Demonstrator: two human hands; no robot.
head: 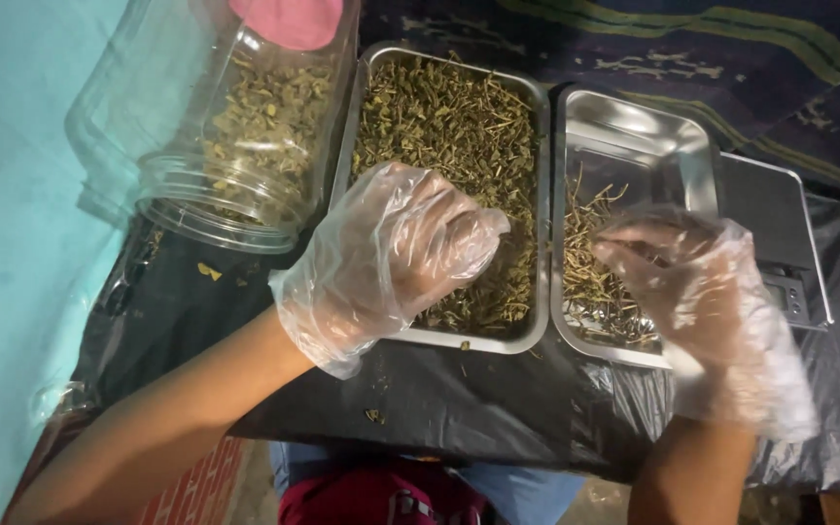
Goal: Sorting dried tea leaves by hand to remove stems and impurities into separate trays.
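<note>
Dried green-brown herb leaves and stems (444, 126) fill the left rectangular steel tray (535, 335), and my left hand (386, 258), in a clear plastic glove, rests over them with fingers curled, pinching a bit of the herb. My right hand (697, 292), gloved and blurred, hovers over the right steel tray (634, 122) of bare stems (590, 277); its grip I cannot tell. A clear plastic jar (216, 126) of herb lies tilted beside the trays.

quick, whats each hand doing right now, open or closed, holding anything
Left hand: gloved, fingers curled shut over the tray of dried herbs; what it grips cannot be told.
Right hand: gloved, blurred, over the tray of stems; open or closed cannot be told.
</note>
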